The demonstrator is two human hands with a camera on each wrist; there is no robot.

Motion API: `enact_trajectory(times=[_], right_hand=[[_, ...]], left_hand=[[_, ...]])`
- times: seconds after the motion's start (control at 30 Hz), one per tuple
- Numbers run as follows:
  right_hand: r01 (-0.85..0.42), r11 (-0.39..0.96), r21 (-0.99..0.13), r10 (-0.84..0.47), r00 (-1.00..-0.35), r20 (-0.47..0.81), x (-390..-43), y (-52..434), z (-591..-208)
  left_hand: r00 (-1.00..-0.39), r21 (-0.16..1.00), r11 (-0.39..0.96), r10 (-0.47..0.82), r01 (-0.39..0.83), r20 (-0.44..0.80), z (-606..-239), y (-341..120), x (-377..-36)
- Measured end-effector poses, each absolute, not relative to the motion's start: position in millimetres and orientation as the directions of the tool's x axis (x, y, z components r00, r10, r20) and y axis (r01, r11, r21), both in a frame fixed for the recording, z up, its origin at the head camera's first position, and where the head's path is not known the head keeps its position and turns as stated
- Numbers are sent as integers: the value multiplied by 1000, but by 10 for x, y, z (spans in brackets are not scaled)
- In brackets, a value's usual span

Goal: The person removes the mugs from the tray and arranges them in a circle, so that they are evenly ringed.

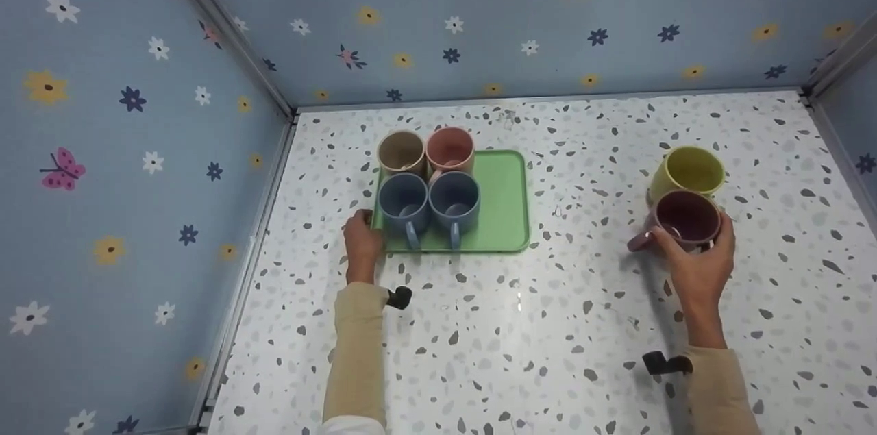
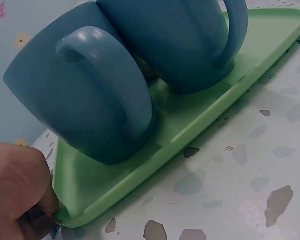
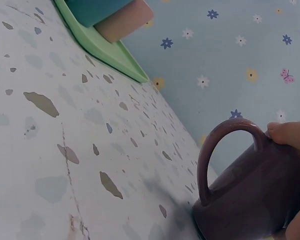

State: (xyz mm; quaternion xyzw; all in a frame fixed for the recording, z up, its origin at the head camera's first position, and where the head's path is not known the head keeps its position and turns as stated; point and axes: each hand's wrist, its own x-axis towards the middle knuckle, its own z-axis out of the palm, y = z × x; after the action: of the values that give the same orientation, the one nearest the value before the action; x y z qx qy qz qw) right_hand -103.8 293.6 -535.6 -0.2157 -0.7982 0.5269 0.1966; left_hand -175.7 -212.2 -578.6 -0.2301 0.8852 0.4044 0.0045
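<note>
The whole layout is seen only from the head view: a green tray (image 1: 503, 202) on a speckled table (image 1: 548, 325), four mugs on its left half, and two more mugs well apart to the right. The left hand (image 1: 361, 240) is set at the tray's near left corner; in the left wrist view its fingers (image 2: 37, 200) are shown curled round that corner's rim, a detail not clear from above. The tray (image 2: 200, 115) is seen there as smooth, thin plastic with a low raised lip and rounded corners, and only the two blue mugs (image 2: 85, 95) are in that frame, glossy, with looped handles turned toward the camera. From the head view six mugs are counted: one beige mug (image 1: 401, 152), one pink mug (image 1: 450, 148), two blue mugs (image 1: 428, 205), one yellow mug (image 1: 687, 173) and one purple mug (image 1: 685, 219). The purple mug is gripped round its near wall by the right hand (image 1: 699, 264), just in front of the yellow mug, on the table. In the right wrist view the purple mug (image 3: 250, 190) is seen from the side, its base on the table, its arched handle free, a fingertip (image 3: 290, 132) at its rim; the yellow mug is hidden there. The walls (image 1: 479, 17) are covered in blue paper printed with flowers and butterflies.
</note>
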Motion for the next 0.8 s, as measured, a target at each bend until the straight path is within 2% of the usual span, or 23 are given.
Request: enact_trajectory(times=[0.17,0.33,0.57,0.8], right_hand=[[125,344,-931,563,-820,99,-1011,2966,-5367],[163,331,-929,587,-807,68,-994,3017,-5375],[148,315,-938,578,-813,66,-992,3102,-5404],[188,289,-939,584,-812,17,-1017,3187,-5381]], left_hand=[[-895,715,565,-400,-411,-199,-5779,-2111,-1752],[-896,714,569,-401,-407,-191,-5773,-2109,-1752],[-897,706,577,-395,-410,-197,-5777,-2100,-1754],[-894,708,574,-406,-411,-190,-5778,-2095,-1759]])
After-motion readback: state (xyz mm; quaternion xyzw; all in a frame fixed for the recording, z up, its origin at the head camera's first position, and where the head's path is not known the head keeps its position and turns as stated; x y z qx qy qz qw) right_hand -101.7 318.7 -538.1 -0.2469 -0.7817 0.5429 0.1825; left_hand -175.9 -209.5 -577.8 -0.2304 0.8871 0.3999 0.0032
